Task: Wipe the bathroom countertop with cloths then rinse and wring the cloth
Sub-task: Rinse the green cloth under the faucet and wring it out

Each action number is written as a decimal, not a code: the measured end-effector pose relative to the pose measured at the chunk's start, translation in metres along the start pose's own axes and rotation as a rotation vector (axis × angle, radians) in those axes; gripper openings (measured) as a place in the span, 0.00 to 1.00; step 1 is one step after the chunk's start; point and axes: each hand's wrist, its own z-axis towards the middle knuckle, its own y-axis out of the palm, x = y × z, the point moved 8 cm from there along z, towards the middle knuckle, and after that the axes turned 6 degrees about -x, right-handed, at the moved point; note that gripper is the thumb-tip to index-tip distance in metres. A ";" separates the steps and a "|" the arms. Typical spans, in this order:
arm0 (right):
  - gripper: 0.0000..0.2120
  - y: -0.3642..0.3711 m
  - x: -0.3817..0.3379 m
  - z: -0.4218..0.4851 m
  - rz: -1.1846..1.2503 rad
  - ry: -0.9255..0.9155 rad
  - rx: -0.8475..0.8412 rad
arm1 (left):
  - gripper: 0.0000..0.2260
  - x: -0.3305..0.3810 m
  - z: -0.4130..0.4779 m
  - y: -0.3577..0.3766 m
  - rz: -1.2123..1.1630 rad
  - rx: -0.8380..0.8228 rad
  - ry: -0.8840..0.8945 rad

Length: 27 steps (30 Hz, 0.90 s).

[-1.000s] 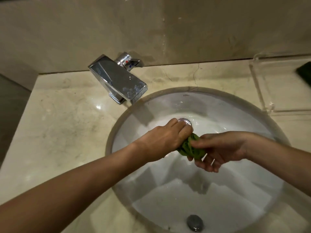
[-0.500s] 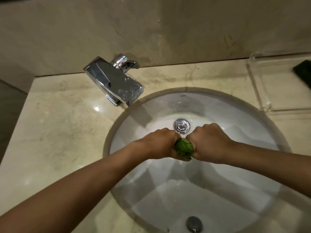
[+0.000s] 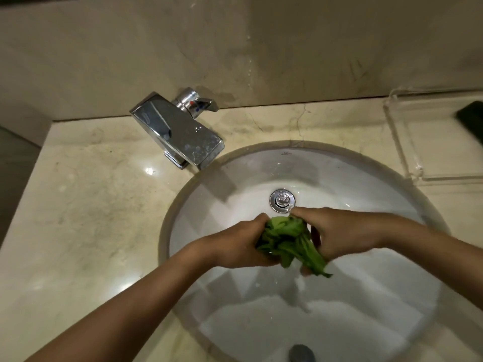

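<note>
Over the sink (image 3: 198,205), lower middle of frame, left hand (image 3: 235,246) and right hand (image 3: 342,233) grasp the green cloth (image 3: 287,241), wringing apparently underway; wiping seemingly done

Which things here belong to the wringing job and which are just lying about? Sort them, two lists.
Job: green cloth, gripped by left hand and right hand; sink beneath; faucet; countertop.

Lying about: clear tray on the right; dark object in it, cut off by the frame.

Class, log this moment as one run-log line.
stage: wringing; left hand: grips green cloth; right hand: grips green cloth; place: over sink
</note>
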 end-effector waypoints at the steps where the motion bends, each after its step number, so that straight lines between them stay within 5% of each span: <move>1: 0.27 0.006 0.000 -0.007 0.210 -0.038 -0.156 | 0.17 -0.003 -0.005 -0.002 0.002 0.018 0.002; 6: 0.37 0.010 -0.001 -0.023 0.974 -0.296 -0.508 | 0.15 0.024 -0.025 -0.018 0.545 0.295 0.191; 10: 0.46 0.039 -0.006 -0.010 1.391 -0.266 -0.637 | 0.19 0.061 -0.038 -0.030 0.765 0.507 0.367; 18: 0.18 0.040 -0.010 0.006 1.290 -0.091 -0.244 | 0.28 0.051 -0.017 -0.036 0.875 0.490 0.422; 23: 0.19 0.026 -0.007 0.006 1.150 -0.082 -0.240 | 0.24 0.053 -0.019 -0.032 0.752 0.440 0.509; 25: 0.08 0.024 -0.006 0.004 1.011 -0.032 -0.197 | 0.23 0.050 -0.016 -0.033 0.745 0.398 0.474; 27: 0.09 0.018 -0.001 0.004 0.668 0.050 -0.067 | 0.26 0.048 -0.013 -0.031 0.853 0.387 0.439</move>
